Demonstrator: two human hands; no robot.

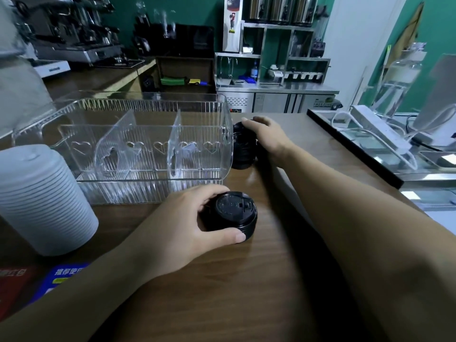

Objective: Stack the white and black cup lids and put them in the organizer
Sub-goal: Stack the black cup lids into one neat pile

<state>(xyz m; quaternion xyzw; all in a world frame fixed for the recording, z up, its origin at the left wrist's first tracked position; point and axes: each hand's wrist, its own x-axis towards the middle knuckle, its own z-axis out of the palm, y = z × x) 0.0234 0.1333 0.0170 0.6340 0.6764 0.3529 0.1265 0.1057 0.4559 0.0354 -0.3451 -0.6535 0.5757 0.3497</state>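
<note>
A brown wood-grain counter (283, 280) carries a clear organizer (148, 149) with the white lid stack (42, 198) at its left; behind are green walls, an espresso machine (74, 33) and steel shelving (276, 58). The left hand (195, 223) has its grip curled around a short black lid stack (232, 211) in front of the organizer. The right hand (266, 137) grips a taller black lid stack (243, 149) beside its right end.

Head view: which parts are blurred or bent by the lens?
Head view: the silver espresso machine at the back is blurred; the wide lens bows the clear ribbed plastic organizer; the near short black lid stack is sharp.
</note>
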